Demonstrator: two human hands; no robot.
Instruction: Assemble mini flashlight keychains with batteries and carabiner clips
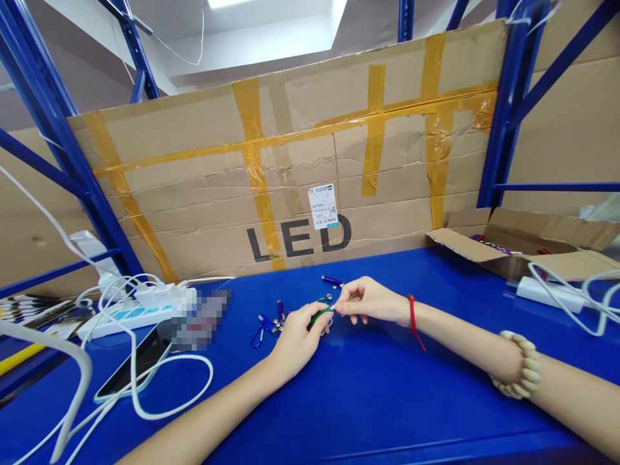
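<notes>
My left hand (298, 342) is closed around a small green keychain flashlight (318, 318), its tip pointing right. At that tip, the thumb and fingers of my right hand (372, 300) pinch something small and silvery, mostly hidden by the fingertips. Just left of my left hand lie a blue flashlight (267, 324) with a blue cord loop (256, 338) and a purple flashlight (281, 310). Small round silver pieces, like button cells (329, 296), are scattered beside them. Beyond my right hand rests another dark purple flashlight (332, 280).
White cables (169, 413) curl across the left of the blue table (387, 400), over a phone (140, 361) and near a power strip (130, 318). An open cardboard box (489, 255) and a white adapter (549, 295) are at right. A taped cardboard panel (208, 206) closes off the back.
</notes>
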